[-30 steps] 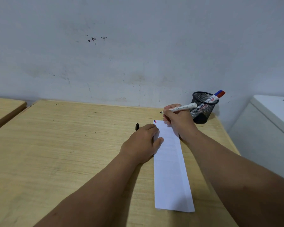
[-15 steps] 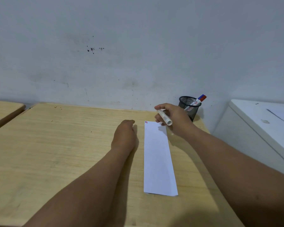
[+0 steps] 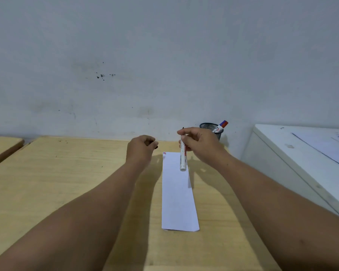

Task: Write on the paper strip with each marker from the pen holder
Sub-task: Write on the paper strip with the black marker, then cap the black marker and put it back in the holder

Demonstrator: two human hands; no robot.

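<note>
Only small red marks top my paper strip; right fingers pinch an uncapped white marker, left fingers curl around its black cap, and another marker waits in the pen holder.

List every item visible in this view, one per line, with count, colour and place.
paper strip: 1, white with small red marks at its far left corner, flat on the desk between the arms
marker: 1, white, uncapped, in the right hand above the strip
cap: 1, black, in the left hand
pen holder: 1, black mesh, far right desk corner
second marker: 1, blue and red end, in the holder
desk: 1, light wood
cabinet: 1, white, right
left hand: closed on cap
right hand: holding marker
</note>
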